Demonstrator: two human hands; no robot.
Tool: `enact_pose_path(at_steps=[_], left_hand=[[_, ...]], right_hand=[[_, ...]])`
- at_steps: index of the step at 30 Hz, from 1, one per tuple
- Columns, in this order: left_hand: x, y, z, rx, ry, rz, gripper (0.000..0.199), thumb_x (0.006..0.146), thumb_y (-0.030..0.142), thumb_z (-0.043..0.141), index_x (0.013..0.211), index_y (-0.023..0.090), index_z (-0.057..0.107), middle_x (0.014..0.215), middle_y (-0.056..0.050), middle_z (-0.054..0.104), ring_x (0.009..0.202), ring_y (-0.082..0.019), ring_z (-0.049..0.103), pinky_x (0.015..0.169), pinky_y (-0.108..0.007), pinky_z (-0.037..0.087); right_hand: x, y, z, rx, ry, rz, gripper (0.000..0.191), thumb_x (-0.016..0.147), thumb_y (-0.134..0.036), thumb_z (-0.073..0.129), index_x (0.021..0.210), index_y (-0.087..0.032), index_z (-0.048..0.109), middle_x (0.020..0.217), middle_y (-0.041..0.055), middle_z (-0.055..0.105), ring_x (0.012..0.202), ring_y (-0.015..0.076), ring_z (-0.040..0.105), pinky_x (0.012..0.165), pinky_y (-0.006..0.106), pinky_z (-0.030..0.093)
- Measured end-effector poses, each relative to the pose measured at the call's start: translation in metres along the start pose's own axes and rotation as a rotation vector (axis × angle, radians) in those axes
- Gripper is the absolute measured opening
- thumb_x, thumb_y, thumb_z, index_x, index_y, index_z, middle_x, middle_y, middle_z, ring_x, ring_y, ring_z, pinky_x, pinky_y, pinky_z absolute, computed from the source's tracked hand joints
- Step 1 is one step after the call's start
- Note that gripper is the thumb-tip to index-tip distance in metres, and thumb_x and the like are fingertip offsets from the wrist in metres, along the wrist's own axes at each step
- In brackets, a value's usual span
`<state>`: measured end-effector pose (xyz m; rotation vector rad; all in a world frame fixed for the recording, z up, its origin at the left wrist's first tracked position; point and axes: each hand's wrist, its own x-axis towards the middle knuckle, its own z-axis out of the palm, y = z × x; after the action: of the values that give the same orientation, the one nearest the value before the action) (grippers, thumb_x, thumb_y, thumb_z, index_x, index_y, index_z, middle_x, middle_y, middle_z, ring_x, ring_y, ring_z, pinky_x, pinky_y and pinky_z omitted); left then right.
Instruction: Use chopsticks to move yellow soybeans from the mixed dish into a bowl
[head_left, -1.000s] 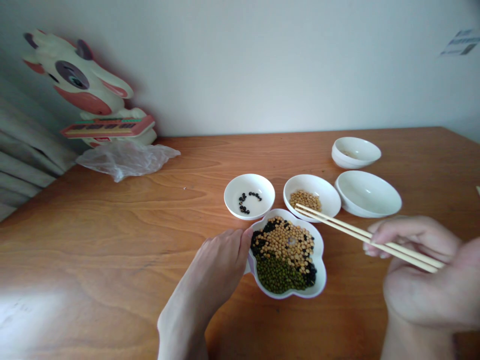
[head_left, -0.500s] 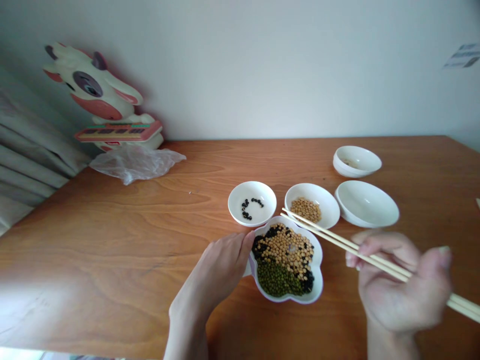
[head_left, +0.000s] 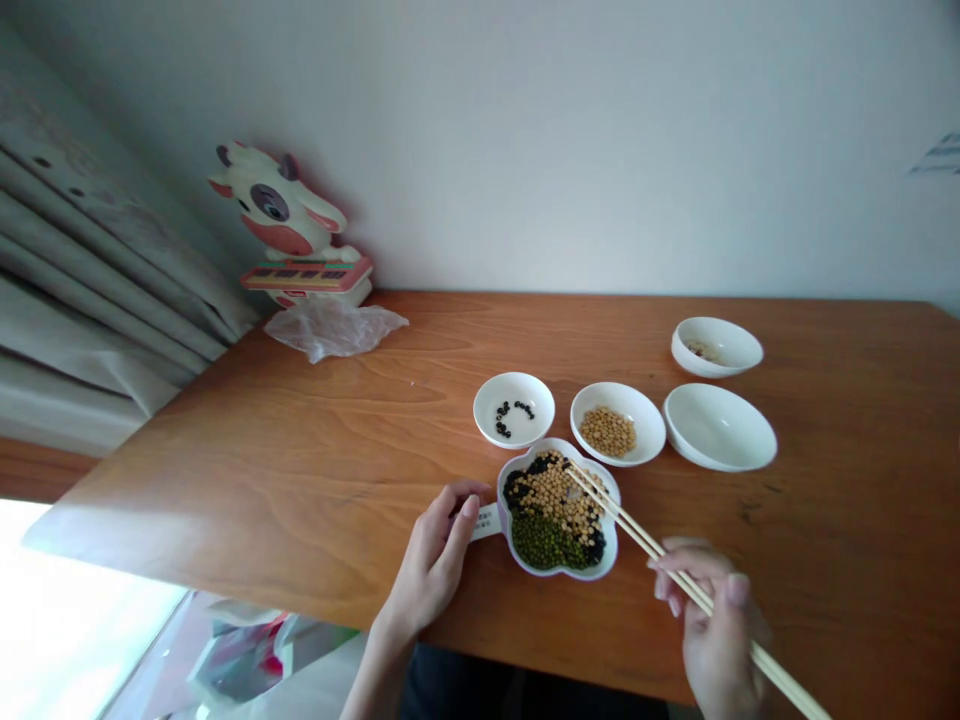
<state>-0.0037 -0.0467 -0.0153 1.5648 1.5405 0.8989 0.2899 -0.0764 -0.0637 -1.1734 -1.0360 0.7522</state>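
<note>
My left hand (head_left: 439,550) is closed round the end of the short white handle of a flower-shaped dish (head_left: 613,545). Inside lie yellow soybeans (head_left: 551,490), green mung beans (head_left: 544,540) and black beans (head_left: 517,488). Wooden chopsticks (head_left: 637,535) are gripped in my right hand (head_left: 712,610), their tips over the soybeans in the dish. I see nothing held between the tips. Just behind the dish stand a white bowl (head_left: 486,422) with several black beans and a white bowl (head_left: 652,428) with soybeans.
To the right are a white bowl (head_left: 720,425) with no beans visible and another bowl (head_left: 731,345) holding small scraps. A cow-shaped toy keyboard (head_left: 300,235) and a crumpled plastic bag (head_left: 337,328) sit at the back left. A curtain (head_left: 97,310) hangs beside the wooden table (head_left: 322,480).
The chopstick tips have gone from the soybean bowl's near rim to above the dish. My left hand has slid back from the dish's rim along its handle. The camera view has shifted.
</note>
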Motion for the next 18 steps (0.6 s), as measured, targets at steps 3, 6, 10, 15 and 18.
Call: enact_pose_path(at_steps=[3,6,10,15,18], left_hand=[[0.001,-0.017,0.009,0.083,0.032,0.097,0.033,0.110,0.046,0.047,0.110,0.022,0.069,0.106,-0.009,0.076,0.100,-0.025,0.070,0.094,-0.035,0.054],[0.004,-0.024,0.013,0.104,0.053,0.131,0.030,0.109,0.044,0.050,0.103,0.023,0.070,0.097,-0.006,0.075,0.093,-0.023,0.070,0.089,-0.034,0.053],[0.005,-0.025,0.012,0.115,0.072,0.168,0.027,0.108,0.043,0.052,0.106,0.023,0.071,0.102,-0.006,0.076,0.095,-0.023,0.071,0.087,-0.032,0.053],[0.003,-0.028,0.012,0.119,0.080,0.192,0.026,0.108,0.043,0.052,0.111,0.023,0.069,0.109,-0.006,0.077,0.098,-0.023,0.072,0.085,-0.032,0.053],[0.003,-0.029,0.013,0.124,0.078,0.202,0.026,0.109,0.044,0.052,0.110,0.023,0.067,0.108,-0.007,0.077,0.100,-0.023,0.071,0.086,-0.032,0.052]], right_hand=[[-0.001,0.012,0.001,0.007,-0.043,0.010,0.056,0.106,-0.058,0.042,0.083,-0.020,0.077,0.085,0.0047,0.068,0.058,0.0106,0.057,0.044,0.023,0.041],[-0.004,0.023,-0.003,0.020,-0.084,0.020,0.048,0.107,-0.053,0.045,0.093,-0.018,0.074,0.092,0.0032,0.069,0.063,0.0096,0.059,0.051,0.023,0.048],[-0.004,0.035,-0.010,0.023,-0.140,0.060,0.035,0.100,-0.040,0.066,0.127,-0.018,0.067,0.124,0.0089,0.072,0.101,0.0206,0.072,0.086,0.042,0.063],[0.004,0.045,-0.013,0.027,-0.157,0.119,0.038,0.100,-0.038,0.067,0.133,-0.020,0.065,0.135,0.0107,0.068,0.113,0.0242,0.070,0.094,0.047,0.062],[0.010,0.049,-0.016,0.041,-0.155,0.152,0.038,0.100,-0.038,0.066,0.133,-0.020,0.065,0.135,0.0107,0.068,0.113,0.0243,0.070,0.094,0.047,0.062]])
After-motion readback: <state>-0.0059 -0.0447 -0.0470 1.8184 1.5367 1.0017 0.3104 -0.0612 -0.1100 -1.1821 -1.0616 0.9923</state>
